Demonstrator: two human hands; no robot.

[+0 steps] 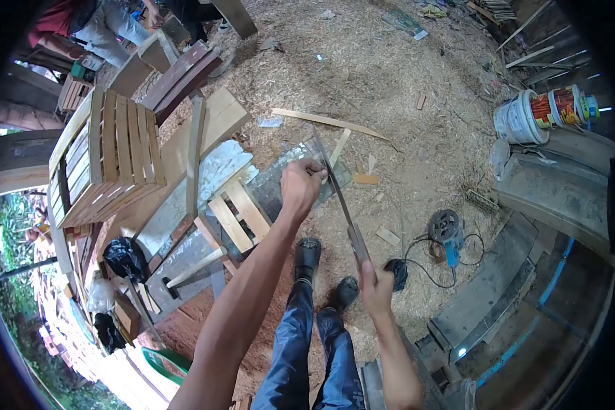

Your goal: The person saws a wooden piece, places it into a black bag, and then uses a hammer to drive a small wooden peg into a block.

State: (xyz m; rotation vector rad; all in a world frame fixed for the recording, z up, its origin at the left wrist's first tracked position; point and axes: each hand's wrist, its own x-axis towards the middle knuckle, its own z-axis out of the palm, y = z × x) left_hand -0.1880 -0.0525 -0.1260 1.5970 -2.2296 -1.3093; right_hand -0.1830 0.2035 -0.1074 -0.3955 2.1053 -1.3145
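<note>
Sawdust floor [369, 68] beneath a likely saw [339, 197]

Sawdust and shavings cover the floor [389, 68]. A slatted wooden crate [116, 150] stands at left among planks [215, 126], and a white bucket [519, 119] at right. Daylight shows on the greenery [7, 225] far left.
</note>
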